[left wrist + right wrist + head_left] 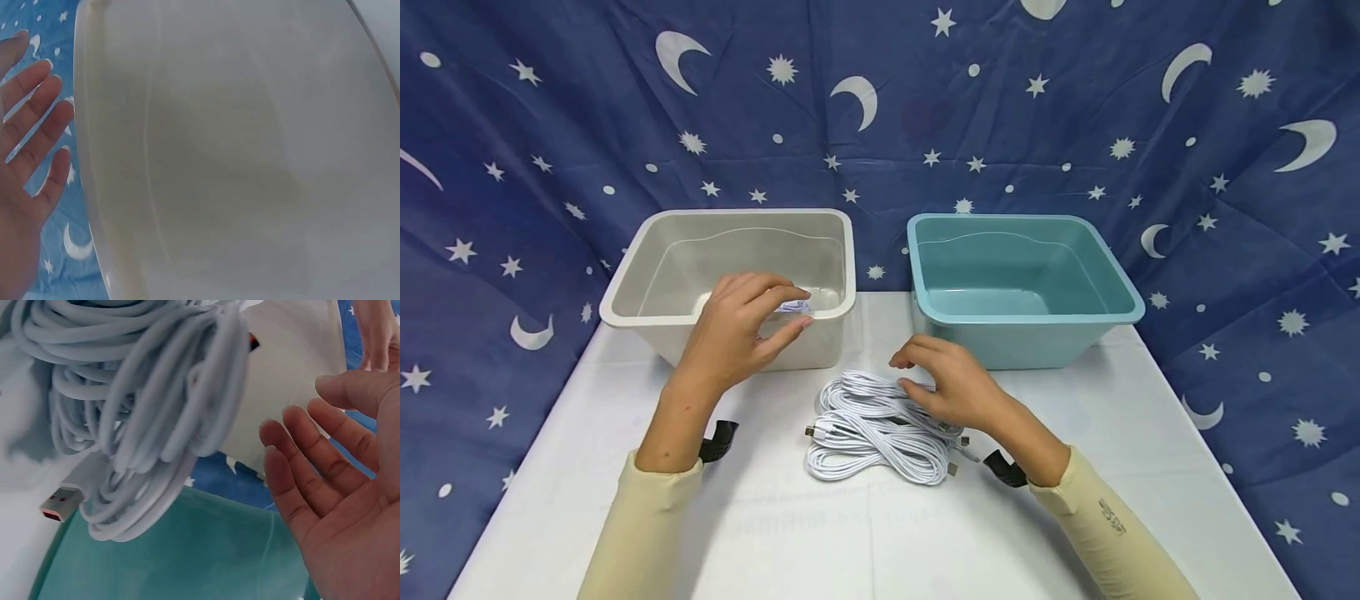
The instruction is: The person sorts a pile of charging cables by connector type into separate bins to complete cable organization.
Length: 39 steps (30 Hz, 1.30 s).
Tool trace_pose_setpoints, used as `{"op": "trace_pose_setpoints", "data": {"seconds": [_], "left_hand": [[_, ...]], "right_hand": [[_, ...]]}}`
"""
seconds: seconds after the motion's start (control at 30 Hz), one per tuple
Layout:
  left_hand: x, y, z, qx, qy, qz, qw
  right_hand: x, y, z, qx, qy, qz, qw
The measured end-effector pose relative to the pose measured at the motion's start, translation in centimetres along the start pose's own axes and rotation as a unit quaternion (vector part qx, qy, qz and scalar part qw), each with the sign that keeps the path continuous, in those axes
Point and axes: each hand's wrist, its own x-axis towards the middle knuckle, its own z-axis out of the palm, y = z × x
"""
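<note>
My left hand hovers over the front rim of the light grey bin, fingers loosely bent and holding nothing. In the left wrist view the left hand has its fingers spread beside the bin wall. A small white and purple thing lies inside that bin, partly hidden by the fingers. Bundled white USB cables lie piled on the table. Over the pile's right side is my right hand; the right wrist view shows its relaxed fingers apart from the cables.
A teal bin stands at the back right of the white tablecloth. A USB plug sticks out of the pile. Black wrist straps hang below both wrists. Behind the bins hangs a blue curtain with moons and stars.
</note>
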Motion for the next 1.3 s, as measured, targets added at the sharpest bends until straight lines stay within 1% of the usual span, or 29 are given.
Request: {"op": "trace_pose_setpoints", "data": {"seconds": [0.27, 0.33, 0.5, 0.7, 0.83, 1.03, 1.23, 1.3], "left_hand": [[2.5, 1.7, 2.3, -0.012, -0.015, 0.039, 0.9990], [3.1, 2.2, 3.0, -0.013, -0.024, 0.050, 0.9984], [4.4, 3.2, 4.3, -0.020, -0.055, 0.066, 0.9961], [5.9, 4.3, 5.6, -0.036, -0.099, 0.072, 0.9918], [6.8, 5.0, 6.8, -0.038, -0.120, 0.079, 0.9889], [7.7, 5.7, 8.6, -0.042, -0.143, 0.081, 0.9854], [8.1, 6.0, 9.9, -0.045, -0.166, 0.077, 0.9822], [8.2, 6.1, 10.4, -0.036, -0.173, 0.080, 0.9810]], "right_hand": [[-0.2, 0.7, 0.6, -0.003, -0.010, 0.000, 1.0000], [-0.3, 1.0, 0.8, -0.009, -0.014, -0.001, 0.9999], [-0.5, 1.3, 1.2, -0.017, -0.030, -0.004, 0.9994], [-0.5, 1.7, 1.5, -0.007, -0.060, 0.008, 0.9982], [-0.5, 1.9, 2.0, -0.016, -0.079, 0.008, 0.9967], [-0.2, 2.0, 2.5, -0.048, -0.099, 0.006, 0.9939], [-0.1, 2.0, 2.8, -0.034, -0.125, 0.019, 0.9914], [-0.1, 2.1, 2.9, -0.028, -0.131, 0.017, 0.9908]]}}
